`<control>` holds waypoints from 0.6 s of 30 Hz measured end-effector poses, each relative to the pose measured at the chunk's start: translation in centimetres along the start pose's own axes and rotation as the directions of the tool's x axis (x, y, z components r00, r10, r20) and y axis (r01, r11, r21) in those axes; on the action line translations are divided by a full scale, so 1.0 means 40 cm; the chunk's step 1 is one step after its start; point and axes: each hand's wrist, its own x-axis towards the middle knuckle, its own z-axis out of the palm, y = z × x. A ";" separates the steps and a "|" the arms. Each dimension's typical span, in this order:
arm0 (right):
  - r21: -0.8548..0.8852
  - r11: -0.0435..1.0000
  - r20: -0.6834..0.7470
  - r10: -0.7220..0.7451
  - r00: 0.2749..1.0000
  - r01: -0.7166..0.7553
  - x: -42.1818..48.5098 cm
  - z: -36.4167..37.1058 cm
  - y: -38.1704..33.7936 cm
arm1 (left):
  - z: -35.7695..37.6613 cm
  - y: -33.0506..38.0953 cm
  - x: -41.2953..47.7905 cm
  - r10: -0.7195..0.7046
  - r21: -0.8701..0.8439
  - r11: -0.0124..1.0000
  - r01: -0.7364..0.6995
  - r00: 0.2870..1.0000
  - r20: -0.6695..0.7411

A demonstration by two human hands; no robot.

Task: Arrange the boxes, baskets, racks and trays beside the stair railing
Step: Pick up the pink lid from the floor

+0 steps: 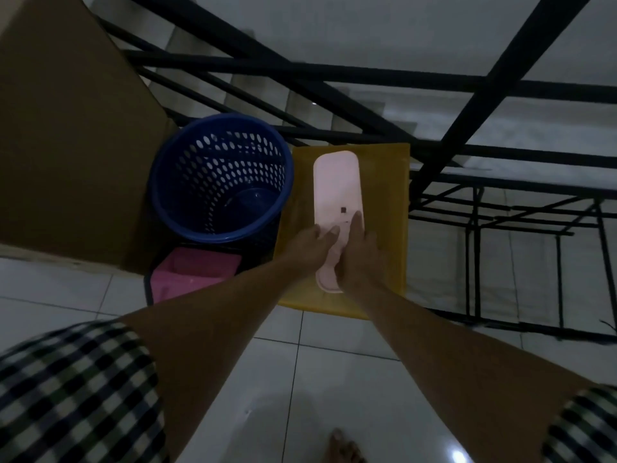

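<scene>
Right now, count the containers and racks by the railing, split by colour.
Blue: 1, basket
Pink: 2, tray and bin
Yellow: 1, box
Brown: 1, carton
Black: 1, rack
Total: 6

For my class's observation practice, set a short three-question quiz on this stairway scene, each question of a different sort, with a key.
1. True or false: the left hand and the right hand both hold the pale pink tray.
2. The pale pink tray lies on: A the cardboard carton, B the yellow box, C the floor tiles.
3. Fill in: directly left of the yellow box stands the ____.

Key: 1 true; 2 B; 3 blue basket.
</scene>
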 end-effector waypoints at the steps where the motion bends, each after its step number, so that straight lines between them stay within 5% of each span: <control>1: -0.013 1.000 -0.012 -0.018 1.000 0.018 -0.002 -0.006 0.006 | 0.006 0.000 -0.007 -0.002 -0.019 1.000 0.002 1.000 0.008; 8: 0.039 0.996 -0.092 -0.078 0.993 0.082 -0.018 -0.050 -0.009 | -0.003 -0.010 -0.009 0.137 0.008 0.991 -0.137 0.981 -0.136; 12: 0.053 0.993 -0.026 -0.103 0.994 0.104 -0.007 -0.035 -0.047 | -0.046 -0.022 0.012 0.081 -0.002 0.997 -0.081 0.992 -0.101; 18: 0.129 0.984 0.043 -0.129 0.991 0.122 0.035 -0.006 -0.107 | -0.075 -0.014 0.045 0.034 0.281 0.960 -0.016 0.998 -0.059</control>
